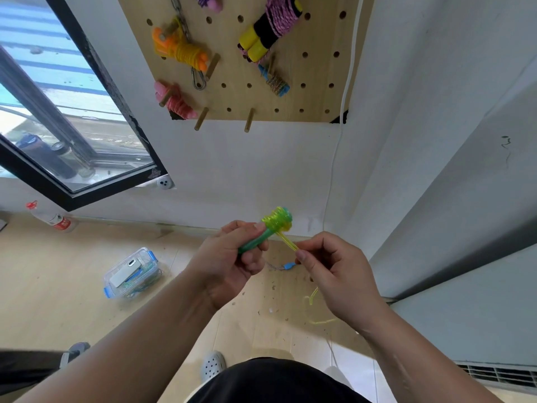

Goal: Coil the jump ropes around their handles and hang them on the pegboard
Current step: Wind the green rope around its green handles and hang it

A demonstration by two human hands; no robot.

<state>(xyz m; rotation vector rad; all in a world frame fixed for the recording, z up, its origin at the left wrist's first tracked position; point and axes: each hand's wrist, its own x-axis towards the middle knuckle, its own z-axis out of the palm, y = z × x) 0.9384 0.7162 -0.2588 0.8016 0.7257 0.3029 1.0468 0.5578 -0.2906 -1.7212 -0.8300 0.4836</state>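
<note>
Wall and floor: a white painted wall [247, 170] meets a pale wood-plank floor [58, 286]. A black-framed window [43, 82] is at upper left.

Pegboard: the tan wooden pegboard [241, 91] is mounted on the wall above your hands. Four coiled bundles hang on it:
- an orange-handled rope wound in yellow cord [180, 50], upper left
- a pink-handled rope wound in pink cord [177, 101], lower left
- a yellow-and-black-handled rope wound in pink-purple cord [270, 30], upper right
- a small blue-handled rope wound in striped cord [276, 81], below that one

Two bare wooden pegs [201, 119] stick out along the bottom row.

Hands: your left hand [232, 257] has its fingers curled tight round the green plastic jump-rope handles [255, 241] and holds them tilted, top end up and to the right. Your right hand [334, 274] pinches the translucent yellow-green rope [287, 242] between thumb and forefinger, just beside the handles; its other fingers are loosely curled.

Rope: several turns are wound round the top of the handles, and a short taut length runs from that coil to your right fingertips. The slack tail [312, 298] shows below your right hand, down toward the floor.

Floor items: a clear plastic box with blue latches [132, 273] lies left of your arms. A white bottle with a red cap [50, 218] lies under the window. A striped cord with a blue end [286, 266] lies between your hands.
</note>
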